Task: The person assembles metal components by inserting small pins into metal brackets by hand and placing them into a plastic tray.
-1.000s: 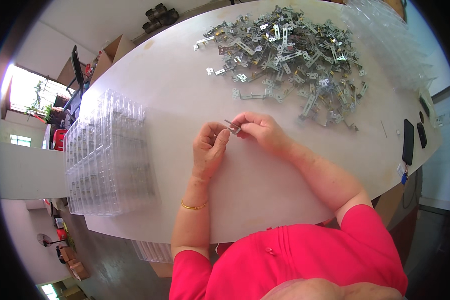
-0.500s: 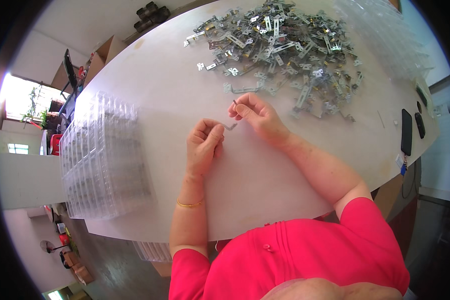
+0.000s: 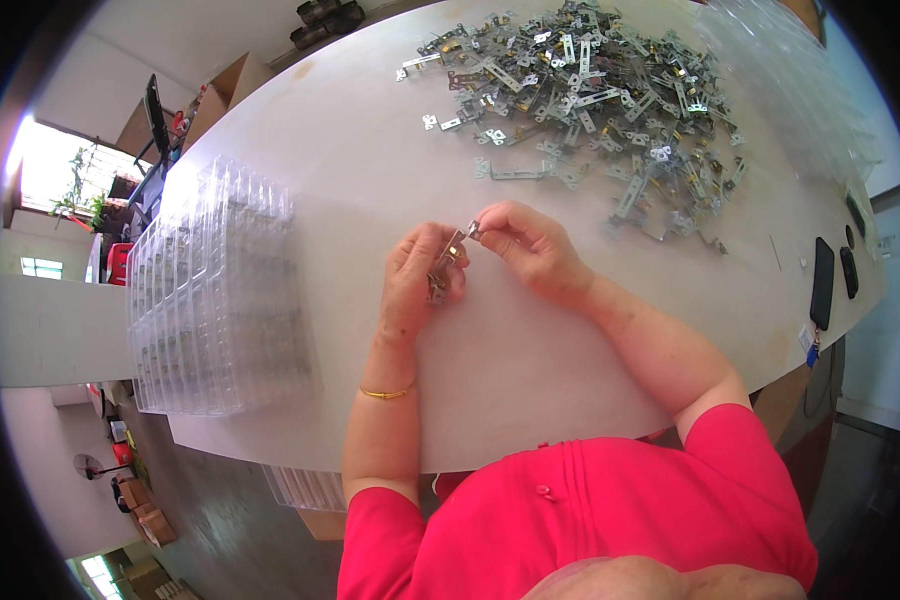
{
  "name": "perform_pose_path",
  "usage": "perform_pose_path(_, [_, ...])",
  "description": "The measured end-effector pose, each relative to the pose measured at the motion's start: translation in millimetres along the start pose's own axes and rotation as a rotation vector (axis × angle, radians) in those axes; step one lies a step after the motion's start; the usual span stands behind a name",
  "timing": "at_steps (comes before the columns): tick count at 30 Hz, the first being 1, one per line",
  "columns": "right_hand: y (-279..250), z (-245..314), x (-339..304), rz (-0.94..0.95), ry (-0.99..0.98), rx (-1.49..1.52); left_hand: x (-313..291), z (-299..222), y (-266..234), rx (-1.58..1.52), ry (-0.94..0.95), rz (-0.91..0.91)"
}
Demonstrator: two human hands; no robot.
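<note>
Over the pale table, my left hand is closed round a small metal bracket with a brass-coloured bit on it; the fingers cover part of it. The fingertips of my right hand pinch a shiny metal end at the bracket's upper tip. Whether that end belongs to the bracket or is a separate piece, I cannot tell. Beyond my hands lies a large loose heap of similar metal brackets, with one long bracket at its near edge.
Stacked clear plastic trays with parts in them stand at the left. More clear trays lie at the far right. Near the right edge are a black phone, a small dark object and a thin rod.
The bracket in my left hand has turned so more of it shows. My right hand has come down to meet its tip. The whole view has shifted slightly.
</note>
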State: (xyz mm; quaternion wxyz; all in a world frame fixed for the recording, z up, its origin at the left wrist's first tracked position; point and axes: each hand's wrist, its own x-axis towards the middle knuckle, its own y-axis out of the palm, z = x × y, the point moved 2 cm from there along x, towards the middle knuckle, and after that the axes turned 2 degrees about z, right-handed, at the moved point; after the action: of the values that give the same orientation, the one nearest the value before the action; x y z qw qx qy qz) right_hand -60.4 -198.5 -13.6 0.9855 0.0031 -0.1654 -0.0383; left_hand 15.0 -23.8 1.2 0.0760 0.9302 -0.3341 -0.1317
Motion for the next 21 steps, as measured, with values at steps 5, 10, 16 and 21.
perform_pose_path(5, [-2,-5,2,-0.111,0.247,0.441,6,7,-8,-0.397,0.068,0.203])
perform_pose_path(10, [-6,-10,3,-0.199,0.298,0.716,6,9,4,-0.195,0.298,0.144])
perform_pose_path(16, [-4,-15,3,-0.188,0.332,0.715,8,15,-2,-0.116,0.396,0.091])
perform_pose_path(21, [3,-13,4,-0.277,0.23,0.441,9,15,-5,-0.176,0.391,-0.008])
